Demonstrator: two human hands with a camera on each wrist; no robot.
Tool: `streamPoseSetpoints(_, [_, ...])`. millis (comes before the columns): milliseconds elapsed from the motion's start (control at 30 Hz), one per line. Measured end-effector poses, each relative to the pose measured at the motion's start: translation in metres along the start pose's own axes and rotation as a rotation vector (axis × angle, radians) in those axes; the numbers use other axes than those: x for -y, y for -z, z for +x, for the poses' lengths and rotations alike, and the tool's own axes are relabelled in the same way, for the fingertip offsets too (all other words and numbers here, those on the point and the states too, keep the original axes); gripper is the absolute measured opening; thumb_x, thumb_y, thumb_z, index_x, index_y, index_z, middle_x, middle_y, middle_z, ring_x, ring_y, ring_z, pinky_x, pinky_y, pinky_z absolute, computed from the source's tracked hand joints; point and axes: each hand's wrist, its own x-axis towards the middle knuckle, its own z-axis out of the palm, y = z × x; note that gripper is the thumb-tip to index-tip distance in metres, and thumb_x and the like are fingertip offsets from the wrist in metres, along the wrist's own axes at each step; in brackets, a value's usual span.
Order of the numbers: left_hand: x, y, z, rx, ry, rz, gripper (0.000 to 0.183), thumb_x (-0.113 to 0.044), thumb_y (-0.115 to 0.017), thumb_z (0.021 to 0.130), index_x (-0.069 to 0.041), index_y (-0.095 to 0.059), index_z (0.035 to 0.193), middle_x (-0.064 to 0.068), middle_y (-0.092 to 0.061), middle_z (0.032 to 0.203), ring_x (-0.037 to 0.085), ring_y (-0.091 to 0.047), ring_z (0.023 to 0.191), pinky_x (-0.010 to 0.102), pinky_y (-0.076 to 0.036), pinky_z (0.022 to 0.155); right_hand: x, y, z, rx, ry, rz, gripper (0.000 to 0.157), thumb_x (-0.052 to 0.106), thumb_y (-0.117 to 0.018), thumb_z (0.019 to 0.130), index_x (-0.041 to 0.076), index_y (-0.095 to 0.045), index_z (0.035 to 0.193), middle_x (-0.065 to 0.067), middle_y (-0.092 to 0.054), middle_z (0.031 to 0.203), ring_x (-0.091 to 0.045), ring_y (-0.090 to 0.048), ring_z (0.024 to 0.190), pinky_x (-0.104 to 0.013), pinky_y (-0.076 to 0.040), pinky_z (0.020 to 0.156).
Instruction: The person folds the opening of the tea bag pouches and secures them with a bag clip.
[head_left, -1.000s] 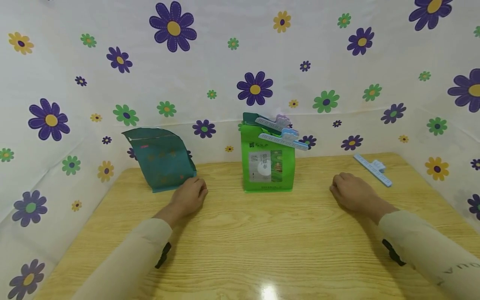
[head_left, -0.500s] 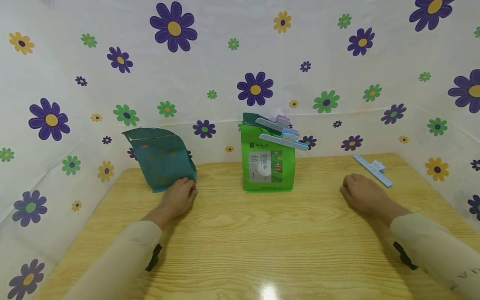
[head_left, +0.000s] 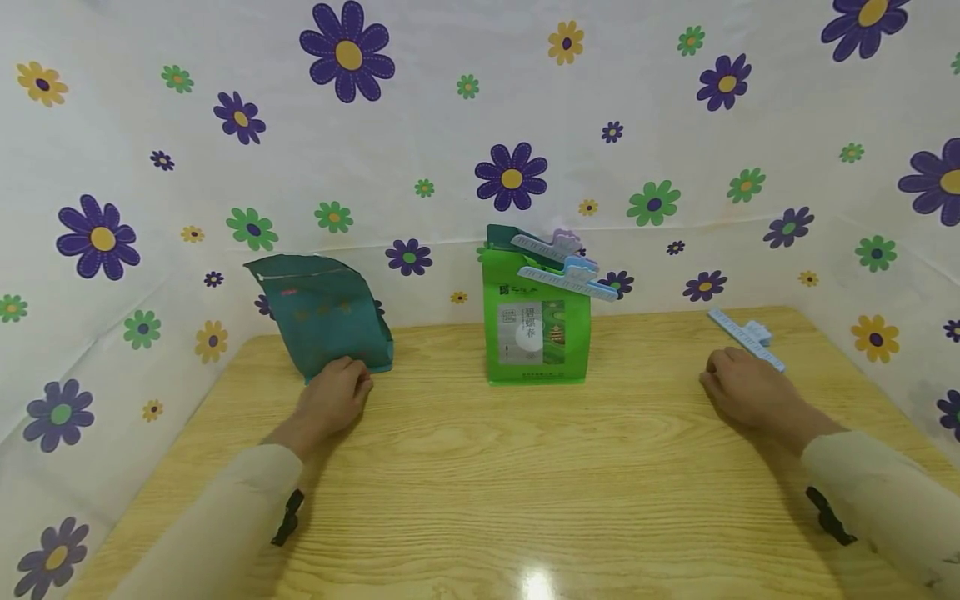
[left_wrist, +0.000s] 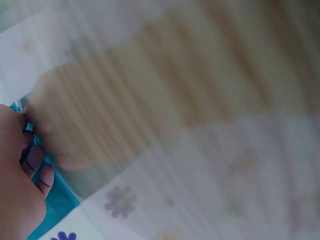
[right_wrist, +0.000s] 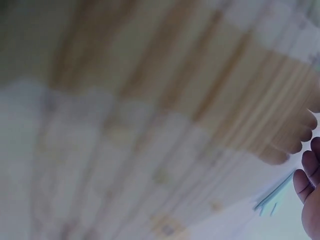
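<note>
My left hand (head_left: pixel 330 396) rests on the table, fingers loosely curled, overlapping the lower front of a dark teal bag (head_left: pixel 318 308) in the head view. That bag stands unclipped with its top spread. In the left wrist view the teal bag (left_wrist: pixel 60 205) shows behind the fingers. My right hand (head_left: pixel 750 390), also loosely curled and holding nothing, lies just in front of a loose blue sealing clip (head_left: pixel 729 327), covering its near end. Upright at the centre is a bright green tea bag (head_left: pixel 538 333), with a blue sealing clip (head_left: pixel 566 283) across its slanted top.
Behind the green bag stands a dark green bag (head_left: pixel 499 237) bearing a pale purple sealing clip (head_left: pixel 547 247). The wooden table (head_left: pixel 517 467) is enclosed by a white flower-printed cloth (head_left: pixel 427 142). A dark strap (head_left: pixel 288 517) hangs under the left sleeve.
Both hands have slid outward along the table: the left one leftward in front of the teal bag, the right one rightward to the loose clip. Bags and clips stay put.
</note>
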Motion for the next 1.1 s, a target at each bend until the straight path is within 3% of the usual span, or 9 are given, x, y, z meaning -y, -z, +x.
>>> streamPoseSetpoints(533, [0.046,0.006,-0.02,-0.019,0.043,0.042,0.016,-0.016,-0.057,0.099,-0.002,-0.062,0.093,0.014,-0.059,0.089,0.033,-0.059,0.084,0.052,-0.052,0.077,-0.02,0.005,-0.013,-0.075,-0.045,-0.097,0.034,0.018,-0.049,0.1,-0.013,-0.057,0.111,-0.03,-0.06,0.105,-0.045,-0.061,0.094,-0.058,-0.051,0.08])
streamPoseSetpoints(733, [0.055,0.012,-0.026,-0.023,0.077,0.061,0.019,-0.017,-0.057,0.099,-0.001,-0.062,0.091,0.015,-0.06,0.088,0.034,-0.059,0.085,0.053,-0.051,0.076,-0.028,0.008,-0.016,-0.12,-0.101,-0.161,0.035,0.017,-0.048,0.098,-0.016,-0.056,0.102,-0.034,-0.058,0.1,-0.047,-0.06,0.086,-0.059,-0.051,0.073])
streamPoseSetpoints(833, [0.056,0.016,-0.029,-0.024,0.141,0.092,0.025,-0.021,-0.054,0.1,0.0,-0.061,0.089,0.018,-0.061,0.088,0.037,-0.061,0.083,0.054,-0.052,0.071,-0.033,0.01,-0.017,-0.104,-0.143,-0.168,0.036,0.017,-0.046,0.098,-0.018,-0.054,0.101,-0.033,-0.056,0.096,-0.047,-0.059,0.084,-0.06,-0.05,0.072])
streamPoseSetpoints(933, [0.056,0.022,-0.031,-0.025,0.248,0.117,0.036,-0.028,-0.049,0.102,0.004,-0.059,0.091,0.025,-0.06,0.092,0.044,-0.061,0.084,0.057,-0.051,0.064,-0.038,0.012,-0.019,-0.075,-0.178,-0.18,0.039,0.018,-0.045,0.099,-0.021,-0.051,0.104,-0.034,-0.054,0.095,-0.048,-0.057,0.085,-0.06,-0.049,0.072])
streamPoseSetpoints(1000, [0.055,0.024,-0.032,-0.033,0.311,0.119,0.043,-0.032,-0.046,0.102,0.009,-0.057,0.096,0.029,-0.058,0.097,0.048,-0.058,0.089,0.06,-0.05,0.065,-0.042,0.013,-0.021,-0.058,-0.199,-0.186,0.04,0.018,-0.045,0.099,-0.021,-0.051,0.103,-0.034,-0.052,0.094,-0.047,-0.055,0.084,-0.06,-0.048,0.07])
streamPoseSetpoints(1100, [0.055,0.026,-0.033,-0.071,0.353,0.105,0.049,-0.033,-0.044,0.103,0.015,-0.053,0.108,0.032,-0.054,0.104,0.051,-0.054,0.097,0.063,-0.048,0.07,-0.047,0.014,-0.023,-0.031,-0.228,-0.185,0.041,0.02,-0.045,0.099,-0.02,-0.052,0.098,-0.033,-0.051,0.092,-0.047,-0.054,0.082,-0.06,-0.048,0.067])
